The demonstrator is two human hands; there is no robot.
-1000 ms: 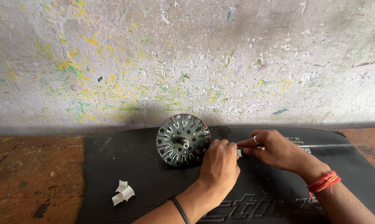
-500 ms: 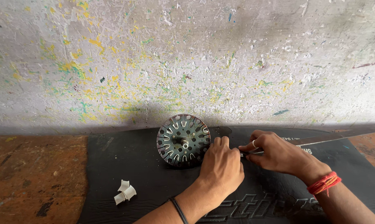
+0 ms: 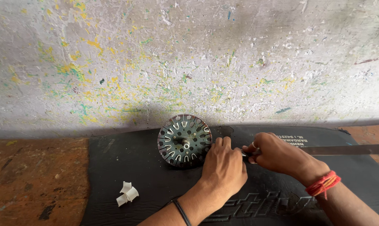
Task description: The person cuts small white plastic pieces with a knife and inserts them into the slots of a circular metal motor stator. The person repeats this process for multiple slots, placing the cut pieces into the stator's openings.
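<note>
A round slotted metal disc (image 3: pixel 183 140) with a central shaft stands tilted on a black rubber mat (image 3: pixel 131 167), leaning toward the wall. My left hand (image 3: pixel 224 167) rests against the disc's right edge, fingers curled onto it. My right hand (image 3: pixel 277 155) is just to the right, closed around a long flat metal blade (image 3: pixel 348 149) that runs off to the right edge. The blade's tip is hidden between the two hands, near the disc's rim. A black band circles my left wrist and a red thread my right wrist.
A few small white curved paper pieces (image 3: pixel 127 193) lie on the mat at the lower left. A paint-spattered white wall (image 3: pixel 189 62) rises right behind the mat. Reddish-brown floor (image 3: pixel 34 180) shows to the left and far right.
Both hands have shifted slightly and the blade now lies nearly level instead of sloping up to the right. The disc and paper pieces stay in place.
</note>
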